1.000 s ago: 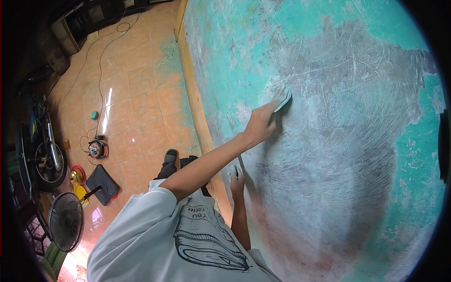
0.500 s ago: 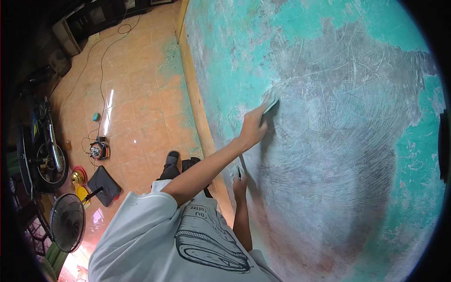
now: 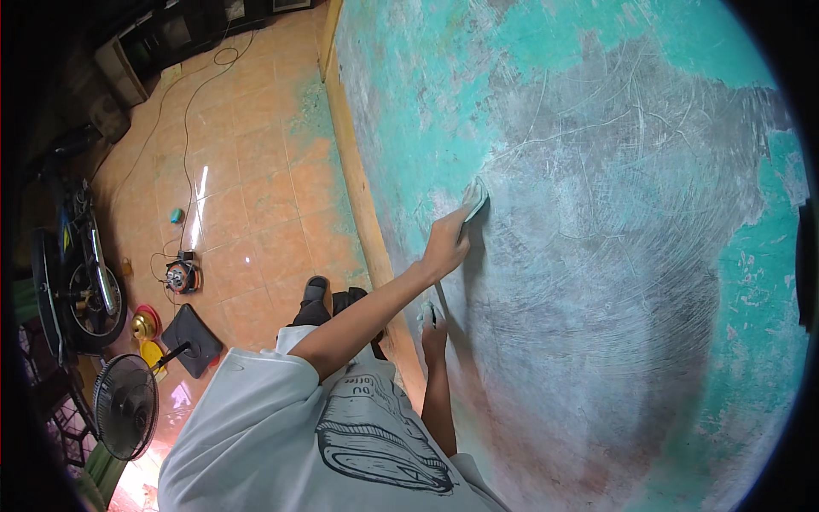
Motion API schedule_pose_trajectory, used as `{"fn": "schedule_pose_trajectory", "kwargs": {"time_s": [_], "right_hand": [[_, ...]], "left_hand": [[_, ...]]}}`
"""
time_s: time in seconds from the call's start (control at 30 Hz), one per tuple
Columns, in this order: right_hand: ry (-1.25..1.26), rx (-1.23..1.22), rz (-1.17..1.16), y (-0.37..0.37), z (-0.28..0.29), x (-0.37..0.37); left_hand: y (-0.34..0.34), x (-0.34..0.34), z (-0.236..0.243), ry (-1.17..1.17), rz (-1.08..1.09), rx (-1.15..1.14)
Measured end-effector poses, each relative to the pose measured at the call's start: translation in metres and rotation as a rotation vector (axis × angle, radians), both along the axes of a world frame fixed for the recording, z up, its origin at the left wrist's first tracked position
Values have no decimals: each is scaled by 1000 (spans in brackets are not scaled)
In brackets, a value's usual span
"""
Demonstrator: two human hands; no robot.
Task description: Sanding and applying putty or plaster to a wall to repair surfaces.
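The wall [image 3: 580, 256] at my right has patchy turquoise paint and a scratched grey area with fine cracks. My left hand [image 3: 448, 239] reaches across to it, fingers closed on a thin pale pad [image 3: 476, 198] pressed against the wall near the border of turquoise and grey. Lower down, near the wall, my right hand [image 3: 433, 328] is closed round something small and pale with a dark part, which I cannot make out.
The tiled floor [image 3: 247, 205] has pale dust along the wall. At the left are a motorbike [image 3: 85, 273], a fan [image 3: 126, 405], a dark square pad [image 3: 192, 341], a brass bowl [image 3: 145, 324], a machine with cords [image 3: 183, 273] and dark furniture [image 3: 179, 30] farther back.
My left hand and the pad have slid down the wall and toward the left over the last second. My right hand has shifted only slightly.
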State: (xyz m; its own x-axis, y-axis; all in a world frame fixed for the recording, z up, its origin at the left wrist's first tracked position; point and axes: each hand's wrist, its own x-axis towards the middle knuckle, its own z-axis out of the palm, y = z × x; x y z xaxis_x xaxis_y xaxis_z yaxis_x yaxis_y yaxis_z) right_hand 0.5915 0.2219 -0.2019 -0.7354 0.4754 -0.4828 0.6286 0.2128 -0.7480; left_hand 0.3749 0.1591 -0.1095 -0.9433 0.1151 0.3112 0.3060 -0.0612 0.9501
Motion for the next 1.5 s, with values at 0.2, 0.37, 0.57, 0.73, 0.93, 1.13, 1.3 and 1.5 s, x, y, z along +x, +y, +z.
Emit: {"fn": "schedule_pose_trajectory", "kwargs": {"time_s": [0.2,0.37,0.57,0.73,0.93,1.13,1.3,1.5], "right_hand": [[24,-39,-96,-6,2,3],[38,41,-19,1,-6,6],[55,-54,-131,-1,2,1],[59,-36,-113,1,8,-5],[85,59,-41,4,11,-7],[150,63,-31,9,10,-10],[131,145,45,7,13,-17],[41,69,-3,7,12,-22]], "left_hand": [[5,-27,67,63,-49,33],[9,-8,28,91,109,93],[5,-28,77,-19,-10,73],[12,-25,54,190,86,167],[10,-9,26,-157,26,13],[13,-12,94,84,-97,134],[11,17,4,-140,-28,12],[27,-2,94,220,7,196]]}}
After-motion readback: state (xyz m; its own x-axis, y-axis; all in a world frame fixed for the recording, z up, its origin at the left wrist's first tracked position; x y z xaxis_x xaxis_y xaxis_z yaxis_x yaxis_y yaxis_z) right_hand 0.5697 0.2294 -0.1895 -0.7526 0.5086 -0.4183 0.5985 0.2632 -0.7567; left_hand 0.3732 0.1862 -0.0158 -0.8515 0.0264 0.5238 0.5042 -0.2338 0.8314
